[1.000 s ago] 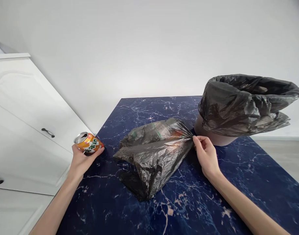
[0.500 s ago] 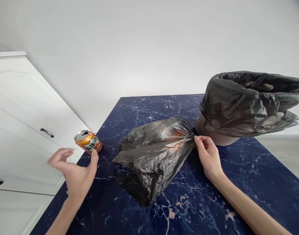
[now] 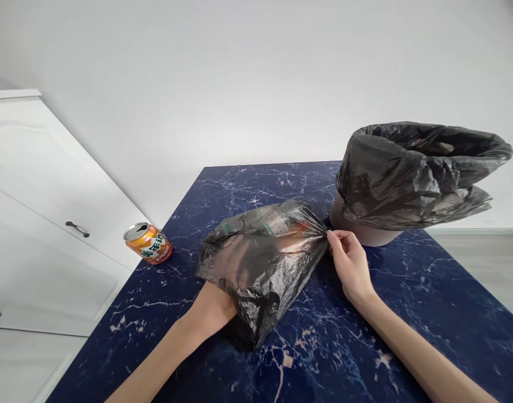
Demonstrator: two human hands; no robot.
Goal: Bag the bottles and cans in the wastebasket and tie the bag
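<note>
A thin black plastic bag (image 3: pixel 281 263) lies on the table with its contents showing dimly through the film. My right hand (image 3: pixel 348 260) pinches the gathered right end of this bag between thumb and fingers. Through the opening on its left side, my left hand (image 3: pixel 216 302) reaches inside up to the wrist. The film covers its fingers, so what they hold, if anything, cannot be made out. Left of the bag, an orange drink can (image 3: pixel 149 243) stands upright at the table's edge, its top opened and neither hand touching it.
A bin (image 3: pixel 359 229) lined with a black bag (image 3: pixel 386 179) stands at the right, with some litter visible in its mouth. The dark blue marbled table (image 3: pixel 256 179) meets a white wall. White cabinets (image 3: pixel 38 196) with dark handles are on the left.
My left hand has moved right, away from beside the orange can, and gone into the plastic bag. My right hand keeps its pinch on the bag's end. The view has shifted slightly.
</note>
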